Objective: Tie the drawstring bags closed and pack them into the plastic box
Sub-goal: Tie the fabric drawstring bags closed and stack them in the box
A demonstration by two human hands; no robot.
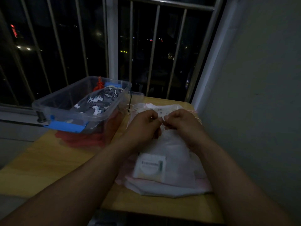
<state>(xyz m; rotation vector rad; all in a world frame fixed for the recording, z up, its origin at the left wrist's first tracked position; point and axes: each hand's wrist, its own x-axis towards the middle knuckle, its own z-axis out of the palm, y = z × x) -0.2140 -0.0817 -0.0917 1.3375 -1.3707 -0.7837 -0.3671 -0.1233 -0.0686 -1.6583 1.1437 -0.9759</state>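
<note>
A white drawstring bag (172,149) with a printed label lies on the wooden table (48,160) in front of me. At the bag's far end, my left hand (143,126) and my right hand (180,123) sit close together, and each pinches the bag's thin drawstring between curled fingers. A clear plastic box (53,103) with blue latches stands at the left. Inside it lies a grey bag with white horse prints (97,101), and a red cord (99,84) shows behind that bag.
A red bag (81,139) lies beneath or inside the box's near end. A black cord (130,101) hangs by the box's right side. A barred window (112,38) runs along the back. A pale wall (252,95) borders the table's right edge.
</note>
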